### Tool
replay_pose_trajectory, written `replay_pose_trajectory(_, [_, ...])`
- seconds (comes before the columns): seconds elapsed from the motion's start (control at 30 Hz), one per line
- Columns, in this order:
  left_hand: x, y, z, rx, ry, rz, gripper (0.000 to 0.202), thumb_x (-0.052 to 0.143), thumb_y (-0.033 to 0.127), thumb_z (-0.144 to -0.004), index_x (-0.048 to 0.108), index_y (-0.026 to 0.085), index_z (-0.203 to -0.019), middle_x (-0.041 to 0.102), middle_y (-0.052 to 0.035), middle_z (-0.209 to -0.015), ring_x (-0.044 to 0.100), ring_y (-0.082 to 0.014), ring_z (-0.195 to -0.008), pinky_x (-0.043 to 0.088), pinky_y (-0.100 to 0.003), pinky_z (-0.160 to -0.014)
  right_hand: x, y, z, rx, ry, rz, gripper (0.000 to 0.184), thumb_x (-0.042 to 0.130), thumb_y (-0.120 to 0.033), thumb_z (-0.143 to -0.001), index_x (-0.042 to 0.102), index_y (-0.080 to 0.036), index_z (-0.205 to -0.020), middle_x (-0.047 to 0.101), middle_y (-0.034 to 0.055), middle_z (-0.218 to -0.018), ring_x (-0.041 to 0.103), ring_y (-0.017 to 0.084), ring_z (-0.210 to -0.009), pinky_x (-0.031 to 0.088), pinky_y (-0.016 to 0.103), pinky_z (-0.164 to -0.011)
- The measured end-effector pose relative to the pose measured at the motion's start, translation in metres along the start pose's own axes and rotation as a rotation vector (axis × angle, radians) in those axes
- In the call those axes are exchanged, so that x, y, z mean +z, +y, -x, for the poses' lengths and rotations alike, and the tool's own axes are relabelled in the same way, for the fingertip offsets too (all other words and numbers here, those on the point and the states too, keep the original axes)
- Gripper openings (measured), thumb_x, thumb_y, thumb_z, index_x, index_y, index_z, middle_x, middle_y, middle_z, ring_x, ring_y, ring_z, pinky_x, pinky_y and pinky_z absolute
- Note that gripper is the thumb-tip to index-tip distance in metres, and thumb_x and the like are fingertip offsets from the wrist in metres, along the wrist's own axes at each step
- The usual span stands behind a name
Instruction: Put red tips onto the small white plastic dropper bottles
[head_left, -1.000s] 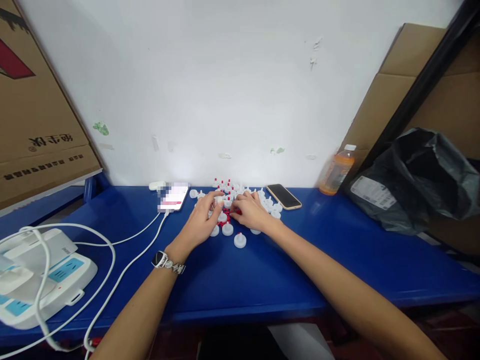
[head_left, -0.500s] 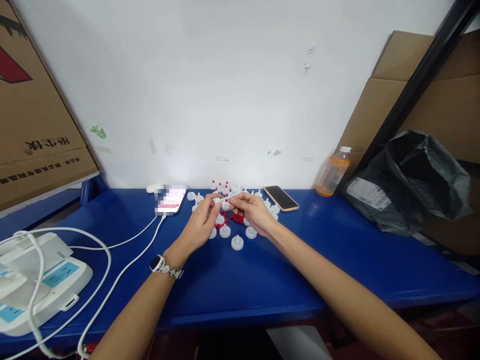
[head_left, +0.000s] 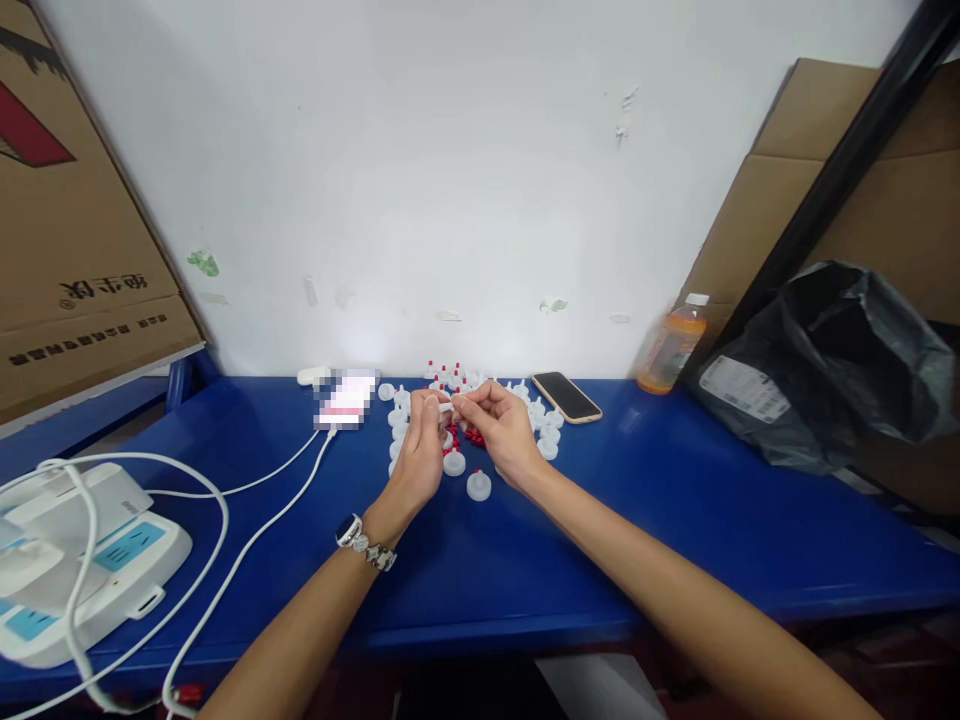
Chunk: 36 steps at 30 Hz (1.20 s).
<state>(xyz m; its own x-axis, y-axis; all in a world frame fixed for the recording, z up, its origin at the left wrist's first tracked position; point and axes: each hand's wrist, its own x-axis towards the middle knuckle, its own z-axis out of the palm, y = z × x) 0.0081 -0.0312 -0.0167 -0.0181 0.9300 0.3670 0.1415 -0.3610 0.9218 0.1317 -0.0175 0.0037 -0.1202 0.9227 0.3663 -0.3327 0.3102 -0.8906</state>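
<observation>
My left hand and my right hand meet above a scatter of small white caps and tiny red tips on the blue table. The fingertips of both hands pinch one small white cap with a nozzle between them, lifted a little off the table. More white caps, some with red tips, lie behind the hands near the wall. A watch sits on my left wrist.
A phone with a lit screen lies left of the caps, its white cable running to a white power strip at the left edge. A dark phone, an orange drink bottle and a black plastic bag lie to the right. Cardboard boxes flank both sides.
Both hands rose from the pile of caps, came together and now hold one small cap between their fingertips. My left wrist turned inward.
</observation>
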Motion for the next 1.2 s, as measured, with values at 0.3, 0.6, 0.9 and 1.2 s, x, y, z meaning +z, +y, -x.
replay_pose_trajectory(0.3, [-0.004,0.000,-0.004,0.030,-0.083,-0.176,0.047,0.020,0.060,-0.100,0.045,0.024,-0.116,0.058,-0.0070,-0.107,0.059,-0.0207,-0.099,0.049,-0.040,-0.092,-0.019,-0.004,-0.013,-0.100,-0.069,0.239,0.037,0.076,-0.051,-0.073,0.053,-0.021,-0.072,0.063,-0.0001,-0.065,0.059,0.015,-0.061,0.047,0.029,-0.062])
replay_pose_trajectory(0.6, [-0.029,-0.002,-0.010,0.240,0.010,-0.517,0.039,0.025,0.048,-0.103,0.055,0.024,-0.107,0.060,-0.0071,-0.107,0.053,-0.0238,-0.110,0.039,-0.043,-0.101,-0.069,0.005,-0.067,-0.144,-0.119,1.100,0.004,0.059,-0.021,-0.080,0.061,-0.019,-0.078,0.068,0.0020,-0.075,0.059,0.015,-0.066,0.041,0.026,-0.062])
replay_pose_trajectory(0.9, [-0.030,-0.004,-0.013,0.281,-0.053,-0.555,0.040,0.025,0.044,-0.104,0.059,0.023,-0.100,0.059,-0.0059,-0.103,0.051,-0.0229,-0.107,0.038,-0.043,-0.101,-0.060,0.012,-0.073,-0.067,-0.270,1.312,0.017,0.061,-0.024,-0.085,0.065,-0.019,-0.100,0.071,0.0031,-0.079,0.061,0.016,-0.070,0.038,0.026,-0.063])
replay_pose_trajectory(1.2, [-0.028,-0.002,-0.011,0.292,-0.078,-0.540,0.039,0.027,0.045,-0.104,0.059,0.023,-0.098,0.060,-0.0057,-0.103,0.052,-0.0229,-0.106,0.040,-0.041,-0.100,-0.051,-0.023,0.021,-0.320,-0.566,1.192,0.010,0.063,-0.030,-0.087,0.064,-0.020,-0.086,0.060,-0.0021,-0.063,0.057,0.014,-0.064,0.042,0.030,-0.079])
